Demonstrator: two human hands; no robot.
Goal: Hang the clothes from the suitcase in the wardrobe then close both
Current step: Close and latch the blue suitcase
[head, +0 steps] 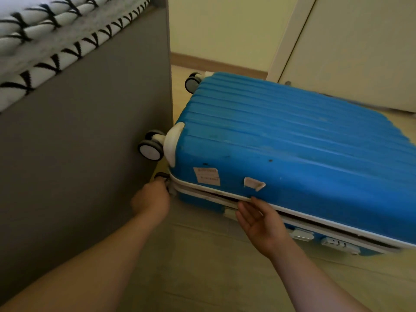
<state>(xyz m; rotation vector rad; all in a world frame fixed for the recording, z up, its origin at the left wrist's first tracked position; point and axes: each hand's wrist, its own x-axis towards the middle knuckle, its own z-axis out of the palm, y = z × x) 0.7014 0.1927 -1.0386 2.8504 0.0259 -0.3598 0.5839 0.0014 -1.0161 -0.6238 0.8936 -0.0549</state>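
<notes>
Both my hands are on the blue suitcase (pixel 281 136), which lies flat on the floor with its wheels just beside the grey bed frame (pixel 78 143). My left hand (pixel 150 201) is curled at the suitcase's near wheel-end corner, right on the zip seam (pixel 213 192); I cannot tell whether it pinches a pull. My right hand (pixel 258 221) is spread flat, fingertips touching the lid's edge further along that seam, where a dark gap shows. No clothes are in sight, and the wardrobe (pixel 360 52) behind the suitcase looks shut. I cannot tell whether the hanging is done or all ahead.
</notes>
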